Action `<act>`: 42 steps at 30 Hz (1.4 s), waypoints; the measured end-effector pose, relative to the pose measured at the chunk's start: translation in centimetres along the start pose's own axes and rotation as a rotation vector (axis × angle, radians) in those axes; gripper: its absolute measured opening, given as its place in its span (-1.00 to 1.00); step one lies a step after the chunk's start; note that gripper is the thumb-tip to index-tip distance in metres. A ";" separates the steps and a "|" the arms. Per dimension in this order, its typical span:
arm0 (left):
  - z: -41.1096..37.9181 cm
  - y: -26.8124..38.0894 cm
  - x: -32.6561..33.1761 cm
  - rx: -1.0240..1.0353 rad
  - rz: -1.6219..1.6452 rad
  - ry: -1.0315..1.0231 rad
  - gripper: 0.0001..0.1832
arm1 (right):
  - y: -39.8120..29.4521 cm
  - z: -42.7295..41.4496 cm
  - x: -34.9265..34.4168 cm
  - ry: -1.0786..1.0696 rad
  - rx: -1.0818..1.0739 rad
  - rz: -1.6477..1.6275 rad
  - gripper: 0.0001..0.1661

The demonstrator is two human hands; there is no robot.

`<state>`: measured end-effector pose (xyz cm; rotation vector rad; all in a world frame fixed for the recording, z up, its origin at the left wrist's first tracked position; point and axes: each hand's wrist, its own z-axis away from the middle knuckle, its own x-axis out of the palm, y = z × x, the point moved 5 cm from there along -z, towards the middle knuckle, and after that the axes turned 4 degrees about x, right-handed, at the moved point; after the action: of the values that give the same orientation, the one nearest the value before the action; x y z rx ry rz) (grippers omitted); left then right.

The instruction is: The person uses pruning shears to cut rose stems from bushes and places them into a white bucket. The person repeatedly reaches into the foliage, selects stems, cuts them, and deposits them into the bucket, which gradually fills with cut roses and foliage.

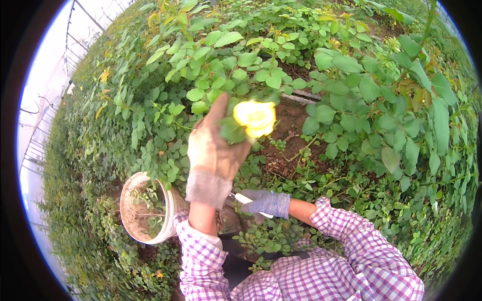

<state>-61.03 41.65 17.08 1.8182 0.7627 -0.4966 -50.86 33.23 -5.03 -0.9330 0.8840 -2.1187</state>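
My left hand (214,150), in a tan work glove with a grey knit cuff, reaches forward among the rose bushes. It is closed around a yellow rose (256,118); the bloom shows beyond the knuckles, and a green leaf (231,129) lies over the fingers. The stem is hidden and the bloom is overexposed and slightly blurred. Lower down, close to my body, my right hand (269,203) wears a greyish-blue glove. Its fingers wrap white-handled pruning shears (244,198), whose metal end points left, partly behind my left wrist.
A dirty white plastic bucket (169,220) tilts at my left, with leafy cuttings (148,199) inside. Dense rose foliage (361,90) surrounds me. Brown soil (292,124) shows through a gap ahead, near grey slats (301,97). Greenhouse sheeting (45,86) runs along the left.
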 end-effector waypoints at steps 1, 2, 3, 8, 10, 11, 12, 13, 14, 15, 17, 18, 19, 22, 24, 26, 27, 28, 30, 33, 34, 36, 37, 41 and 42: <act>-1.0 0.3 2.0 -0.041 -0.457 -0.249 -0.20 | 0.1 0.6 -0.4 0.004 -0.005 0.065 0.02; -0.4 -1.3 3.7 -0.084 -0.444 -0.324 -0.18 | 0.1 1.6 -1.0 0.009 -0.007 0.131 0.03; 0.6 -3.4 5.5 -0.125 -0.441 -0.406 -0.15 | -0.1 2.8 -0.9 0.010 -0.017 0.188 0.03; 8.6 -12.8 7.9 -0.417 -0.538 -0.565 -0.32 | -1.8 9.5 -4.9 0.071 0.013 0.315 -0.05; 11.3 -14.5 9.4 -0.392 -0.525 -0.561 -0.36 | -1.8 10.7 -7.5 0.259 0.070 0.302 -0.10; 12.3 -14.8 10.4 -0.344 -0.521 -0.572 -0.37 | -1.8 10.7 -8.6 0.396 0.076 0.309 -0.11; 12.4 -13.7 11.0 -0.332 -0.591 -0.624 -0.38 | -2.6 10.1 -8.9 0.487 0.072 0.450 -0.13; 12.5 -13.5 11.7 -0.338 -0.560 -0.636 -0.40 | -3.6 9.8 -9.2 0.587 0.081 0.595 -0.16; 12.7 -13.4 12.2 -0.351 -0.551 -0.654 -0.41 | -3.3 7.8 -9.4 0.645 -0.051 0.745 -0.20; 12.6 -13.2 12.6 -0.359 -0.536 -0.671 -0.43 | -2.9 6.0 -9.7 0.706 -0.186 0.896 -0.23; 12.7 -13.9 12.1 -0.413 -0.547 -0.725 -0.43 | -4.0 2.9 -7.4 0.581 -0.207 1.062 -0.35; 12.6 -14.1 11.7 -0.436 -0.550 -0.749 -0.43 | -3.8 1.3 -6.7 0.552 -0.177 1.156 -0.45; 12.3 -13.6 10.8 -0.386 -0.607 -0.852 -0.43 | -3.2 -0.1 -6.7 0.493 -0.133 1.229 -0.46; 12.7 -14.3 8.6 -0.233 -0.731 -0.911 -0.47 | -0.4 -4.5 -7.9 0.383 0.017 1.432 -0.46; 12.9 -14.4 7.1 -0.133 -0.508 -0.664 -0.48 | 1.5 -7.0 -10.4 0.371 0.169 1.563 -0.40; 13.1 -13.0 6.2 -0.195 -0.332 -0.572 -0.63 | 2.5 -7.9 -12.1 0.402 0.246 1.687 -0.40; 13.8 -12.7 5.1 -0.237 -0.262 -0.533 -0.69 | 2.0 -7.9 -11.4 0.332 0.275 1.621 -0.40; 13.9 -10.9 3.8 -0.390 -0.149 -0.520 -0.71 | 0.7 -6.9 -10.5 0.260 0.316 1.553 -0.40; 14.5 -11.3 2.5 -0.488 -0.159 -0.487 -0.68 | -2.1 -4.4 -9.0 0.182 0.336 1.352 -0.35; 14.0 -14.3 0.5 -0.151 -0.685 -0.778 -0.54 | -3.3 -2.3 -8.9 0.247 0.197 0.625 -0.21; 13.0 -14.4 -0.2 -0.180 -0.634 -0.712 -0.58 | -2.8 -2.7 -9.7 0.231 0.155 0.181 -0.14; 12.1 -15.8 -1.4 -0.272 -0.335 -0.496 -0.63 | -1.7 -4.2 -11.1 0.269 0.167 -0.289 -0.19; 11.7 -16.3 -1.9 -0.317 -0.206 -0.374 -0.63 | -1.4 -5.4 -11.2 0.229 0.171 -0.510 -0.22; 10.1 -14.9 -4.0 -0.439 -0.009 -0.054 -0.58 | -0.8 -9.4 -11.9 0.195 0.236 -0.655 -0.37; 10.1 -14.7 -4.6 -0.482 0.006 -0.030 -0.56 | -1.3 -9.9 -11.7 0.180 0.208 -0.616 -0.27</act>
<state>-74.45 34.57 6.59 1.3613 0.7787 -0.3017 -52.84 45.98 -13.32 -1.0025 0.4724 -2.7897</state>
